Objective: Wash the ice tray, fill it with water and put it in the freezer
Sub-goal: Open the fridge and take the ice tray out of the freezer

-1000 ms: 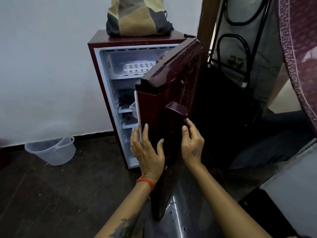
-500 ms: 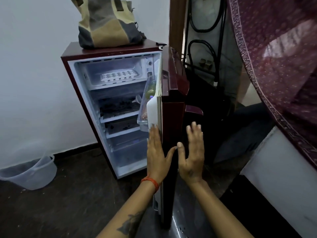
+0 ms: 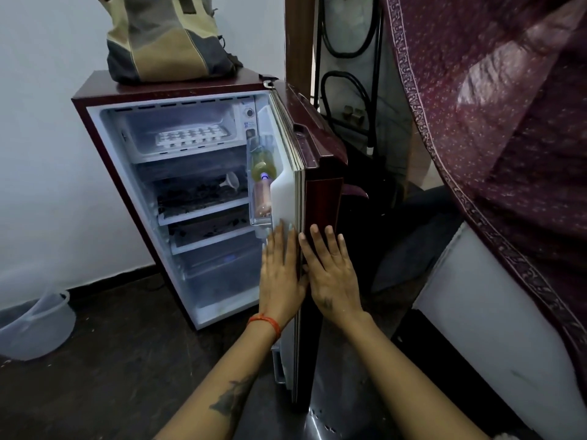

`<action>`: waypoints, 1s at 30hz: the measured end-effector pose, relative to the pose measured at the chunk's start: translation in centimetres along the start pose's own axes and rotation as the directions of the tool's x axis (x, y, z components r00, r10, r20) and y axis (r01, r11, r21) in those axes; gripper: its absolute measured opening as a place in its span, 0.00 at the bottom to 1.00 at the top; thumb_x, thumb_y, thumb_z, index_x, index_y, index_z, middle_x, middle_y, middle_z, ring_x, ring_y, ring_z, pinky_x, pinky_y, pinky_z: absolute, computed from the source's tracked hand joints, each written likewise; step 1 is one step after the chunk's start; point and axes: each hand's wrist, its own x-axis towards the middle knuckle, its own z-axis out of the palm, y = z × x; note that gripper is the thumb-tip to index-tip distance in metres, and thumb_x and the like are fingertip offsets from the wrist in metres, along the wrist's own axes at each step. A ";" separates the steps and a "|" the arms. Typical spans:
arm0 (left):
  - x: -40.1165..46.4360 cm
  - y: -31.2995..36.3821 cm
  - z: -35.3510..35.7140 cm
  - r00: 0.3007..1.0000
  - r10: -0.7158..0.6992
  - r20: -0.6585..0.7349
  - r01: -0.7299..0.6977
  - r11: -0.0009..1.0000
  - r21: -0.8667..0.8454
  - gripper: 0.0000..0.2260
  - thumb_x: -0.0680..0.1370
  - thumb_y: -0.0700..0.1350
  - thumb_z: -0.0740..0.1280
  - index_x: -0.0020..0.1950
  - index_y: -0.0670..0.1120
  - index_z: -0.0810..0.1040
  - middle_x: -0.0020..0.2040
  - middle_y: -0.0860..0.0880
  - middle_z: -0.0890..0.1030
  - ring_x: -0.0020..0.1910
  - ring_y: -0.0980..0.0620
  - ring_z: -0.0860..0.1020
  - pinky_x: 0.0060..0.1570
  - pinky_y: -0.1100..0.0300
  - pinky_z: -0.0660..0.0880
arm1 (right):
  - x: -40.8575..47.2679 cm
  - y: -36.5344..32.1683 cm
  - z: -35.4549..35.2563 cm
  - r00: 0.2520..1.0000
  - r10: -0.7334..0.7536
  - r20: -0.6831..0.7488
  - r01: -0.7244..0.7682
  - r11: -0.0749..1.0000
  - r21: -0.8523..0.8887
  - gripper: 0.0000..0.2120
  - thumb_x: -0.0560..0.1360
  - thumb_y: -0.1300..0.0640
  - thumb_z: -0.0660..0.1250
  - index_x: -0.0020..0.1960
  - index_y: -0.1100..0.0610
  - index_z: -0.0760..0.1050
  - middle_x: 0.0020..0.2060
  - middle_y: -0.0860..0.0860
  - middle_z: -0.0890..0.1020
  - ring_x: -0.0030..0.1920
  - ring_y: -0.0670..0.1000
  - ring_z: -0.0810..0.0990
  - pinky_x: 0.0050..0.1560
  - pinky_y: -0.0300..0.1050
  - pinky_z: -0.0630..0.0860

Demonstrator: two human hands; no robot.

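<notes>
A small maroon fridge (image 3: 95,128) stands open against the white wall. The white ice tray (image 3: 192,138) lies flat in the freezer compartment (image 3: 178,122) at the top. The fridge door (image 3: 320,173) stands edge-on toward me, swung wide. My left hand (image 3: 281,274) lies flat with straight fingers on the door's white inner side. My right hand (image 3: 332,274) lies flat with spread fingers on the door's maroon outer face. Neither hand holds anything.
A canvas bag (image 3: 168,36) sits on the fridge top. Bottles (image 3: 263,166) stand in the door rack. A clear plastic tub (image 3: 35,325) rests on the dark floor at left. A maroon patterned cloth (image 3: 495,122) hangs at right over a white surface (image 3: 495,328).
The door has swung further open, exposing the fridge interior. Both hands went from gripping the door's edge and handle to lying flat on its two sides.
</notes>
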 end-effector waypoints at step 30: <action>4.8 10.9 12.8 0.998 0.067 0.008 -0.067 0.987 0.147 0.31 0.77 0.48 0.62 0.77 0.49 0.51 0.77 0.43 0.55 0.76 0.48 0.47 0.73 0.46 0.53 | -2.8 19.4 -2.0 0.986 0.163 0.029 -0.164 0.933 0.322 0.35 0.79 0.61 0.55 0.77 0.45 0.38 0.76 0.40 0.39 0.77 0.48 0.41 0.73 0.31 0.46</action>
